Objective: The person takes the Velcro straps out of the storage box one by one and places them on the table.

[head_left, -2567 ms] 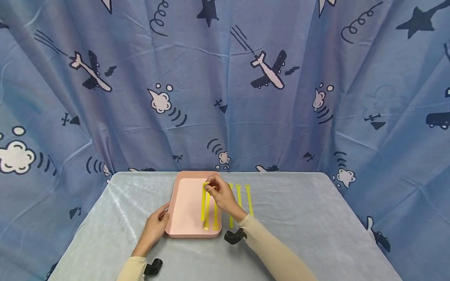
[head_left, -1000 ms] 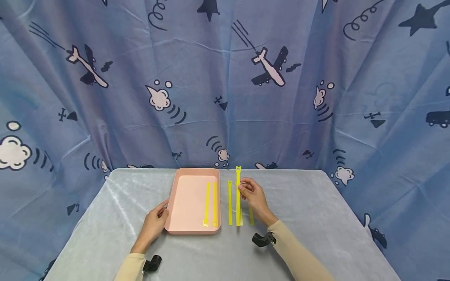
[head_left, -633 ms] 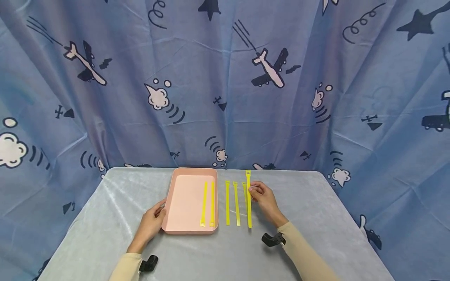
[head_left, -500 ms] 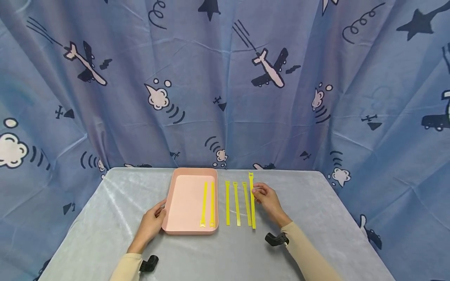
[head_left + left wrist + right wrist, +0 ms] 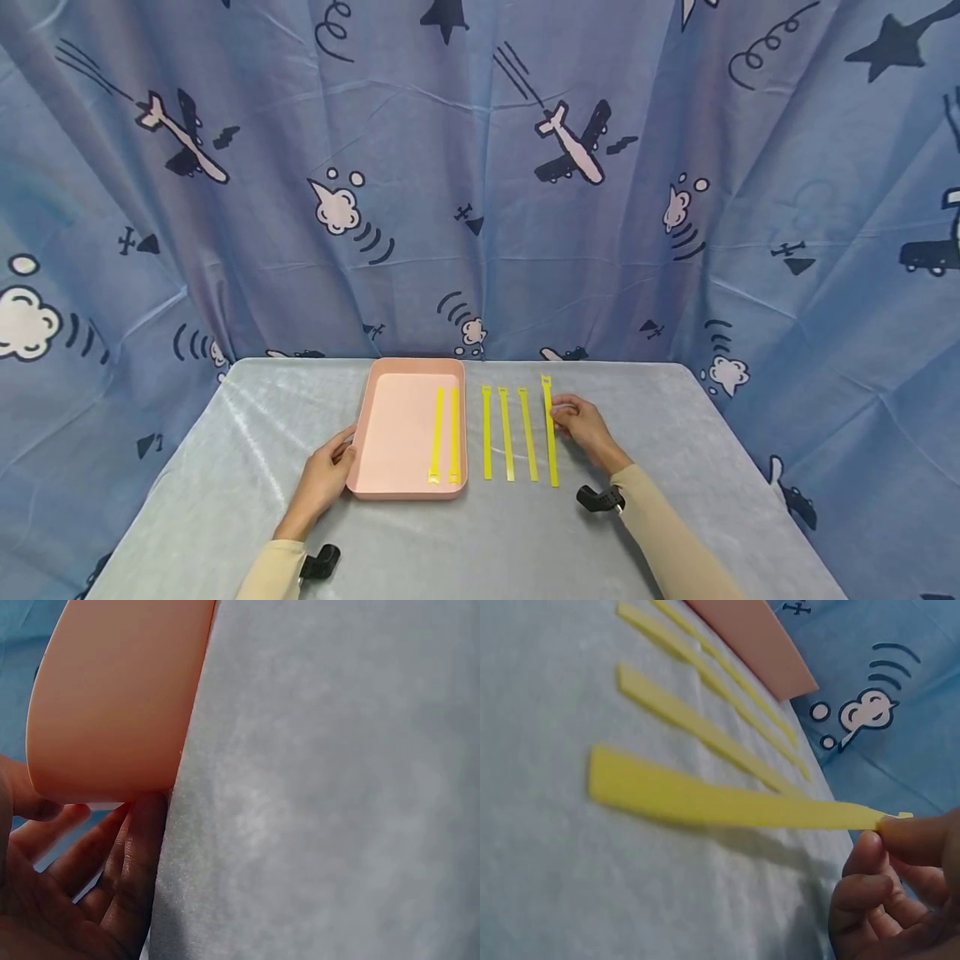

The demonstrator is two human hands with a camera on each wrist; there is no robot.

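My right hand (image 5: 585, 427) pinches a yellow cable tie (image 5: 551, 442) between thumb and fingers near its slotted head. In the right wrist view the held tie (image 5: 705, 802) stretches away from the fingertips, low over the cloth, with a shadow under it. Left of it, three matching ties lie side by side, the nearest being one tie (image 5: 528, 437). Two more, among them a tie (image 5: 437, 433), lie in the pink tray (image 5: 390, 497) with their heads toward me. My left hand (image 5: 321, 479) rests against the tray's left side, fingers extended to its outer wall (image 5: 120, 712).
A grey cloth covers the table (image 5: 420, 550). Behind its back edge hangs a blue curtain (image 5: 420, 250) printed with airplanes and clouds. Black wrist cameras sit on both wrists, the right camera (image 5: 600, 498) close above the cloth.
My right hand has carried the cable tie from over the tray to the right, past the three on the table, and lowered it beside them. The left hand stays at the tray.
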